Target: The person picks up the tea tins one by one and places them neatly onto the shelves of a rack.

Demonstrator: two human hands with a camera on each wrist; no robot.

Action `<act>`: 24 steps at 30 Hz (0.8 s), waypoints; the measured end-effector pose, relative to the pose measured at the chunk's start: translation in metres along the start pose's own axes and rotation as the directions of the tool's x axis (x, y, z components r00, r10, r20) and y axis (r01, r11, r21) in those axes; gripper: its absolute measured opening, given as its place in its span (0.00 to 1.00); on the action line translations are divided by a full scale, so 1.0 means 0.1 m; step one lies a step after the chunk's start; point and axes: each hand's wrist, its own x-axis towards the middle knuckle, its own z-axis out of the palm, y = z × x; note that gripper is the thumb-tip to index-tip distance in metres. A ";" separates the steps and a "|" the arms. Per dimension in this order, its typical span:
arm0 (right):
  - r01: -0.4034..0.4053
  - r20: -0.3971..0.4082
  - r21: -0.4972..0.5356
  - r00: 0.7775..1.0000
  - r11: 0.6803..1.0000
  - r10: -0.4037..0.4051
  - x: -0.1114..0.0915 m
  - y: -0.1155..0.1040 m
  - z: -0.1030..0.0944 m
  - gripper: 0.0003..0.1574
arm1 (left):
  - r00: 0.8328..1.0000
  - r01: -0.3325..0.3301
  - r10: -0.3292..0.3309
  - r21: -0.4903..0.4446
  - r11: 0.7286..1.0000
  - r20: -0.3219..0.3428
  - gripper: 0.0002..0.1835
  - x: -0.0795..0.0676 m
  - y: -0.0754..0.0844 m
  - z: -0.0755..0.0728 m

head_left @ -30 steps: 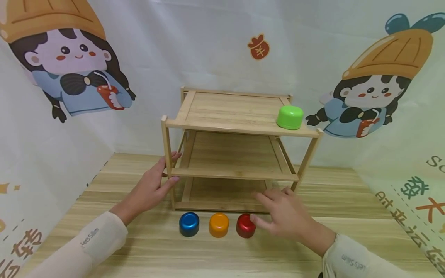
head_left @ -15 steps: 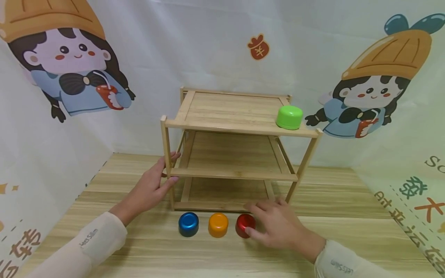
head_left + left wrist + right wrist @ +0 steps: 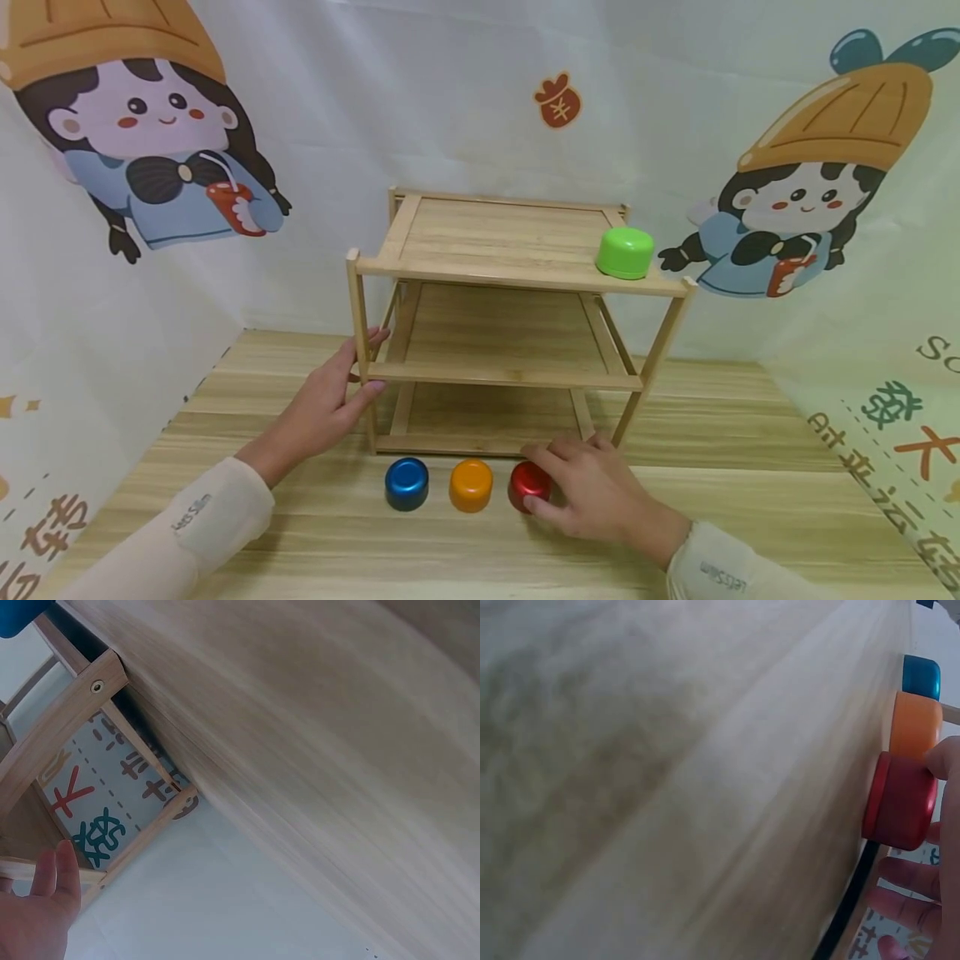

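Note:
A three-tier wooden shelf (image 3: 510, 237) stands on the table, a bright green cap (image 3: 626, 254) on its top tier near the front right corner. In front of it, a blue cap (image 3: 407, 483), an orange cap (image 3: 471, 485) and a red cap (image 3: 527, 485) are lined up. My left hand (image 3: 330, 393) holds the shelf's left front post at middle-tier height, thumb in front and fingers behind. My right hand (image 3: 592, 492) pinches the red cap, its thumb on the near side and index finger at the far side. In the right wrist view the thumb (image 3: 943, 759) touches the red cap.
The wood-grain table (image 3: 720, 433) extends around the shelf. A pale cloth backdrop (image 3: 465, 108) with cartoon prints rises behind and along both sides. The shelf's right front post (image 3: 663, 342) stands behind my right hand, and its bottom front rail (image 3: 450, 446) runs just behind the caps.
My right hand has moved left and slightly toward me, its thumb and index finger closing around the red cap. The left hand, shelf and other caps stay put.

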 end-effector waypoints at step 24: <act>-0.032 0.052 0.024 0.998 0.999 0.031 -0.02 -0.06 0.10 0.35 | 1.000 -0.001 0.001 -0.010 1.000 -0.005 0.37 0.00 -0.01 0.01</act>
